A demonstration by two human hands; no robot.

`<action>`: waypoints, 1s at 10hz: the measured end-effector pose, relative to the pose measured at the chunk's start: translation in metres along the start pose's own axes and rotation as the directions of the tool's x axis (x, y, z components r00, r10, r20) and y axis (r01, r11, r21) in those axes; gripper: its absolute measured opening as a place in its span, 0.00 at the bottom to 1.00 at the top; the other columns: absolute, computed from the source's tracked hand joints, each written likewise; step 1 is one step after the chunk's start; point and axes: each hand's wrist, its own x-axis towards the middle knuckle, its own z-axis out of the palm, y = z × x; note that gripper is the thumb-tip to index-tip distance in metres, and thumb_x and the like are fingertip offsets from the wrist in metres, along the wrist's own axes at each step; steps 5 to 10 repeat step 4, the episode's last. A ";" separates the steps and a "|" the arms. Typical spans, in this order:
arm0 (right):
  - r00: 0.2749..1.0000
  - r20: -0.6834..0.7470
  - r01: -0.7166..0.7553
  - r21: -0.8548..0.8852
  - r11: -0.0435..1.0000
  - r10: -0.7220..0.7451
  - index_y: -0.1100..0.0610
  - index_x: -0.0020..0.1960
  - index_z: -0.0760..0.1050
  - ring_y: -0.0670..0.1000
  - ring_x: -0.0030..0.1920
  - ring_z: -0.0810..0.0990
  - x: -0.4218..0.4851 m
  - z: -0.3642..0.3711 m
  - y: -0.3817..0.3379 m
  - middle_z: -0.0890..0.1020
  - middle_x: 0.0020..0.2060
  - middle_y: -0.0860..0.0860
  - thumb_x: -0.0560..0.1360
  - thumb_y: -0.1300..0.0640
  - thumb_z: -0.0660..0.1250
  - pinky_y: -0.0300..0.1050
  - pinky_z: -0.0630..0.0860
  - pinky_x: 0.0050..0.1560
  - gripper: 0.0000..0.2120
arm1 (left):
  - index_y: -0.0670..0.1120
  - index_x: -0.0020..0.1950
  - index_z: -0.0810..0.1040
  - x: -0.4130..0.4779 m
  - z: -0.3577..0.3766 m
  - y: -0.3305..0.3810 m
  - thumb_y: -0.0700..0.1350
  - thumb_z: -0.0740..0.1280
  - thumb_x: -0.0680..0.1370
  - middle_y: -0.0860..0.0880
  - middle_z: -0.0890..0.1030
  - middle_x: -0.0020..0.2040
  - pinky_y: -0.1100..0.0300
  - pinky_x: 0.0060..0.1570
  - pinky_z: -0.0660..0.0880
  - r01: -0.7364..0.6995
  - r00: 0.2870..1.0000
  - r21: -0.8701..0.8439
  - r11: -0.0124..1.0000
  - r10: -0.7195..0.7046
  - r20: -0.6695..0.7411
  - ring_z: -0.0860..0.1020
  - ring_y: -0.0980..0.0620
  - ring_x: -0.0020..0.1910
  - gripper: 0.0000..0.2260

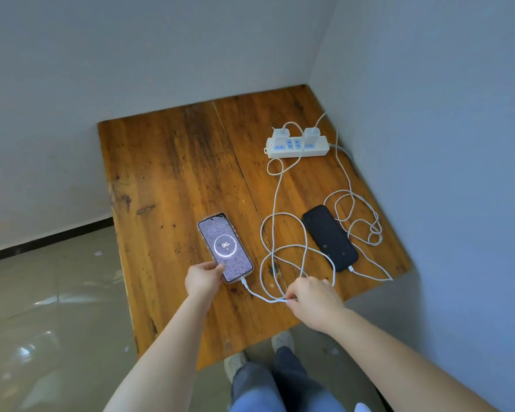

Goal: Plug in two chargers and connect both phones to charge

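Left hand [204,279] pins lit phone [225,247] flat at desk [167,173] centre while right hand [312,297] pinches its cable [262,297] slack at 5 o'clock (shows 96, likely charging); dark phone [329,237] cabled at 3, chargers [281,132] in strip [298,147] at 1.
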 end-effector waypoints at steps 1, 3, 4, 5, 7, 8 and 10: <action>1.000 0.005 0.005 -0.031 0.999 -0.005 0.55 0.57 0.79 0.50 0.50 0.80 -0.001 0.005 -0.003 0.83 0.51 0.51 0.78 0.54 0.64 0.49 0.72 0.60 0.10 | 0.41 0.53 0.83 0.000 0.001 0.003 0.49 0.71 0.74 0.45 0.84 0.46 0.51 0.46 0.80 -0.083 0.994 0.199 0.976 0.095 -0.052 0.83 0.46 0.44 0.13; 1.000 -0.018 0.020 -0.031 0.999 -0.020 0.55 0.56 0.79 0.50 0.48 0.81 -0.008 0.012 -0.008 0.83 0.49 0.52 0.78 0.55 0.65 0.47 0.76 0.56 0.09 | 0.44 0.52 0.81 -0.010 -0.007 -0.005 0.46 0.69 0.75 0.47 0.81 0.47 0.58 0.36 0.72 -0.194 0.977 0.413 0.890 0.215 -0.004 0.77 0.50 0.41 0.08; 1.000 -0.029 0.001 0.042 0.999 0.001 0.56 0.56 0.79 0.51 0.49 0.80 -0.012 0.008 -0.011 0.82 0.50 0.53 0.78 0.56 0.65 0.46 0.78 0.53 0.09 | 0.46 0.62 0.75 -0.024 -0.012 -0.028 0.45 0.65 0.77 0.46 0.76 0.58 0.56 0.42 0.74 -0.319 0.928 0.544 0.776 0.371 0.014 0.76 0.47 0.52 0.14; 1.000 -0.029 0.001 0.042 0.999 0.001 0.56 0.56 0.79 0.51 0.49 0.80 -0.012 0.008 -0.011 0.82 0.50 0.53 0.78 0.56 0.65 0.46 0.78 0.53 0.09 | 0.46 0.62 0.75 -0.024 -0.012 -0.028 0.45 0.65 0.77 0.46 0.76 0.58 0.56 0.42 0.74 -0.319 0.928 0.544 0.776 0.371 0.014 0.76 0.47 0.52 0.14; 1.000 -0.029 0.001 0.042 0.999 0.001 0.56 0.56 0.79 0.51 0.49 0.80 -0.012 0.008 -0.011 0.82 0.50 0.53 0.78 0.56 0.65 0.46 0.78 0.53 0.09 | 0.46 0.62 0.75 -0.024 -0.012 -0.028 0.45 0.65 0.77 0.46 0.76 0.58 0.56 0.42 0.74 -0.319 0.928 0.544 0.776 0.371 0.014 0.76 0.47 0.52 0.14; 1.000 -0.029 0.001 0.042 0.999 0.001 0.56 0.56 0.79 0.51 0.49 0.80 -0.012 0.008 -0.011 0.82 0.50 0.53 0.78 0.56 0.65 0.46 0.78 0.53 0.09 | 0.46 0.62 0.75 -0.024 -0.012 -0.028 0.45 0.65 0.77 0.46 0.76 0.58 0.56 0.42 0.74 -0.319 0.928 0.544 0.776 0.371 0.014 0.76 0.47 0.52 0.14; 1.000 -0.029 0.001 0.042 0.999 0.001 0.56 0.56 0.79 0.51 0.49 0.80 -0.012 0.008 -0.011 0.82 0.50 0.53 0.78 0.56 0.65 0.46 0.78 0.53 0.09 | 0.46 0.62 0.75 -0.024 -0.012 -0.028 0.45 0.65 0.77 0.46 0.76 0.58 0.56 0.42 0.74 -0.319 0.928 0.544 0.776 0.371 0.014 0.76 0.47 0.52 0.14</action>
